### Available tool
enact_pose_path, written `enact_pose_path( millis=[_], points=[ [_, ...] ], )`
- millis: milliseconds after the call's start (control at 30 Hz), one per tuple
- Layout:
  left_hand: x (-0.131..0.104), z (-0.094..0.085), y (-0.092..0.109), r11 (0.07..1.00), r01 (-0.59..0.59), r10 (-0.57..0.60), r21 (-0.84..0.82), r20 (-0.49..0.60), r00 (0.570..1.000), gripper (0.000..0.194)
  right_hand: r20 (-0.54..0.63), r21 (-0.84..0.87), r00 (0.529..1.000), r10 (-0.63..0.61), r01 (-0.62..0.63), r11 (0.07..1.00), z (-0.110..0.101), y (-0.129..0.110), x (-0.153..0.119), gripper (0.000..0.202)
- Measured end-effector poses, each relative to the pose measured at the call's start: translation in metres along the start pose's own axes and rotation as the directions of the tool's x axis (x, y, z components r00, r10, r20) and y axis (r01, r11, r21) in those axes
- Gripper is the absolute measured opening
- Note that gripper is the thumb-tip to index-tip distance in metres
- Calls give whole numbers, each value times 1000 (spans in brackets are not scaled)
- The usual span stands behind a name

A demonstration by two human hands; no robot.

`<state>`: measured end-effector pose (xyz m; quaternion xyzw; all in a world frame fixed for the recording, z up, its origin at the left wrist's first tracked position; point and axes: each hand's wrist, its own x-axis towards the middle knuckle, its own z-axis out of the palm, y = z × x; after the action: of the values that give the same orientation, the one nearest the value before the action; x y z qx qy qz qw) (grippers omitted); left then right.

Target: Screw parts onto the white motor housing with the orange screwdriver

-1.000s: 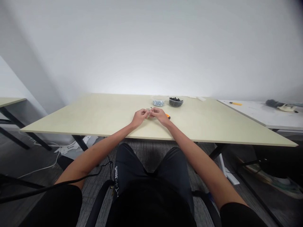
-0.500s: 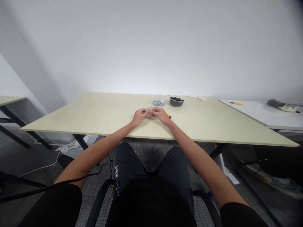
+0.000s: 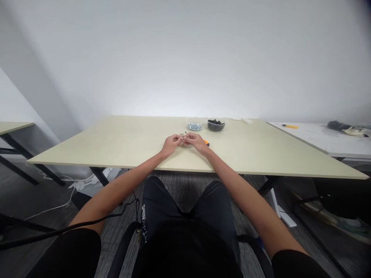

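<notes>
Both of my hands meet over the near middle part of the pale table (image 3: pixel 139 139). My left hand (image 3: pixel 171 144) is closed, its thumb and fingers pinching a small, light-coloured piece (image 3: pixel 182 143) whose kind I cannot make out. From the other side my right hand (image 3: pixel 195 140) pinches at the same piece, fingertips close to those of the left. Partly behind my right hand lies an orange and black handle (image 3: pixel 206 143). Just beyond the hands stand a clear bowl of small silvery metal parts (image 3: pixel 194 126) and a clear bowl of black parts (image 3: pixel 216 125).
White scraps (image 3: pixel 246 121) lie at the table's back edge by the wall. On the right, a white table (image 3: pixel 315 139) holds a yellow-orange tool (image 3: pixel 290 126) and a dark and cream object (image 3: pixel 346 128). A black cable (image 3: pixel 87 222) crosses my left arm.
The view has shifted slightly. My hands stay together at the small piece, with only a slight change in the fingers.
</notes>
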<state>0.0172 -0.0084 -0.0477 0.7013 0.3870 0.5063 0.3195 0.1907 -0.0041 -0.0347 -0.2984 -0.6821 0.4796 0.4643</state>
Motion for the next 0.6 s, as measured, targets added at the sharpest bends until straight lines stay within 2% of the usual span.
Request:
enact_pose_path(
  millis=[300,600],
  points=[
    [0,0,-1,999,-3,3,46,0,1000,31,-6,-25,1000,1,-1,1000,0,0,-2,31],
    [-1,1,4,1000,8,-8,6,10,1000,30,-16,-60,1000,6,-7,998,2,-2,-1,33]
  ],
)
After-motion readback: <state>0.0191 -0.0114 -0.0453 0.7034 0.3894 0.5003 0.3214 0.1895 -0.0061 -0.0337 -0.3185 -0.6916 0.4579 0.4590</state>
